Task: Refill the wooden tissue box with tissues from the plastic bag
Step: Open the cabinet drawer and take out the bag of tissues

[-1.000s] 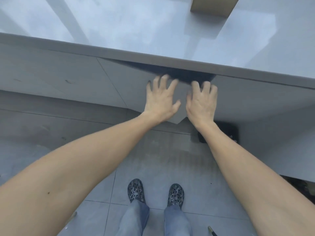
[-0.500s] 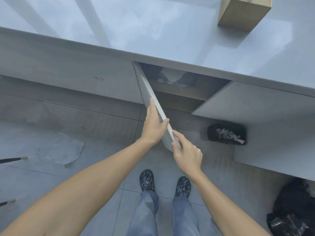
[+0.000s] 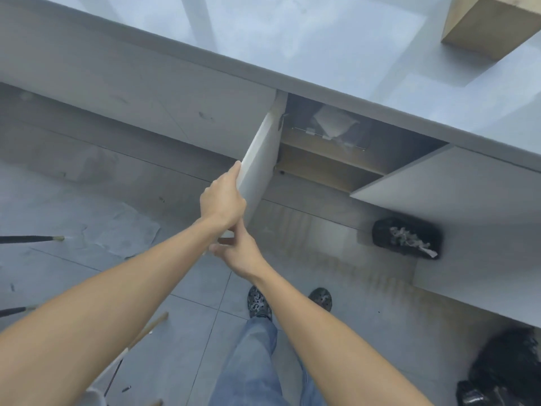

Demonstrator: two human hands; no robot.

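Tissues [image 3: 333, 124], a pale wad in clear plastic, sit back on the upper shelf [image 3: 322, 146] inside the cabinet, and that's the target. Best play, I'd say: swing the left door [image 3: 260, 171] fully wide so the reach is clean, and avoid knocking the right door [image 3: 439, 186], which is already open. Grip check: left hand [image 3: 222, 203] is wrapped over the door's free edge, fingers curled behind the panel, thumb side forward, closed on it. Right hand [image 3: 238, 250] sits just below, touching the door's lower corner, fingers loosely bent; whether it truly clamps I cannot tell. Up on the surface [image 3: 292, 39], far right, stands the wooden tissue box [image 3: 486, 22], well apart from the cabinet opening.
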